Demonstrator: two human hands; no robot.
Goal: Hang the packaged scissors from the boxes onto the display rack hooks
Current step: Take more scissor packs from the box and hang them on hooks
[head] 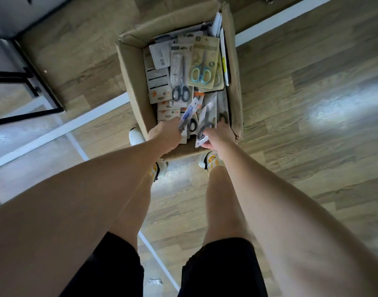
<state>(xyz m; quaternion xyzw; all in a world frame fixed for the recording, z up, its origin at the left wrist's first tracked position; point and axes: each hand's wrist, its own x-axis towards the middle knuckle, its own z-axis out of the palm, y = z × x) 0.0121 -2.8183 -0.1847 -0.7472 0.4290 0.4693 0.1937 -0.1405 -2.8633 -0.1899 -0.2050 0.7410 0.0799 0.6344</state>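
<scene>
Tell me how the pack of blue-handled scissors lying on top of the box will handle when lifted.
The blue-handled pack looks like a flat card backing, so probably stiff and light. Its front seems glossy, so it may slip against neighbouring packs. It lies loose atop the pile in the box, so it should lift freely.

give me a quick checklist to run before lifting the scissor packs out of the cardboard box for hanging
1. Left hand grips a pack: ok, it holds a clear pack with blue-handled scissors.
2. Right hand grips a pack: ok, it holds a clear pack with black-handled scissors.
3. Held packs free of the pile: cannot tell, they overlap other packs near the box's near end.
4. Brown cardboard box open with flaps out of the way: ok.
5. Display rack hooks within reach: cannot tell, none in view.
6. Floor around the feet: ok, box sits just ahead of both shoes.
</scene>
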